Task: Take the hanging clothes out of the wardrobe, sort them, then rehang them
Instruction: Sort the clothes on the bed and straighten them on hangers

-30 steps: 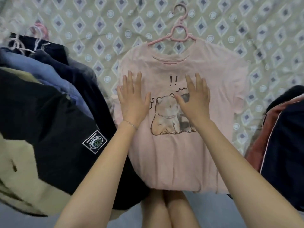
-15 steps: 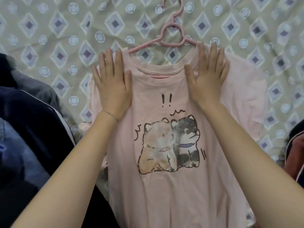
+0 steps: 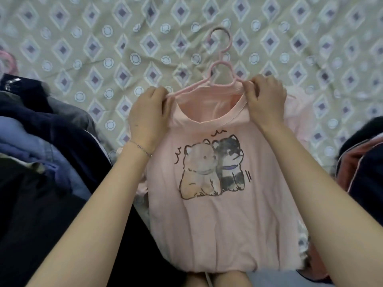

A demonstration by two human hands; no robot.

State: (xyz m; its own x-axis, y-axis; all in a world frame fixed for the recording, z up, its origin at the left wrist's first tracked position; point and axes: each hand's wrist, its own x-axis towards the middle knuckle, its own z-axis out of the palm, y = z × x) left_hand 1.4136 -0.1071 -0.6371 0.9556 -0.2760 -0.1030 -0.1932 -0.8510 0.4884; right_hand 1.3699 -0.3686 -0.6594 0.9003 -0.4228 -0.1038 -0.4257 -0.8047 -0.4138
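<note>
On the patterned sheet point(image 3: 103, 38), right in front of the person, a pink T-shirt point(image 3: 217, 224) lies front-up, with a cartoon print point(image 3: 211, 168) of two small animals pressed together on its chest. Its hem reaches back to the person's bare knees point(image 3: 207, 280). A pink hanger point(image 3: 219, 65) sits at the T-shirt's collar, its hook and neck loop resting on the sheet just beyond the neckline and its arms running down into the neck opening.

Both hands are up at that collar. The left hand point(image 3: 148, 114), with a thin bracelet point(image 3: 141, 149) on its wrist, has its fingers curled in tight and pinches the fabric at the left end of the neckline, where the hanger's arm comes out. The right hand point(image 3: 265, 100) does the same at the right end, knuckles up, fingers bunched on the collar edge and the hanger arm beneath it. The collar is pulled wide between them, so the inside of the back shows.

Left of the T-shirt is a heap of dark clothes point(image 3: 51, 162), navy, black and some blue denim, touching its side, with part of another pink hanger point(image 3: 8, 61) at the far edge. Right of the T-shirt lies a dark and red garment point(image 3: 360, 166) with pale piping
</note>
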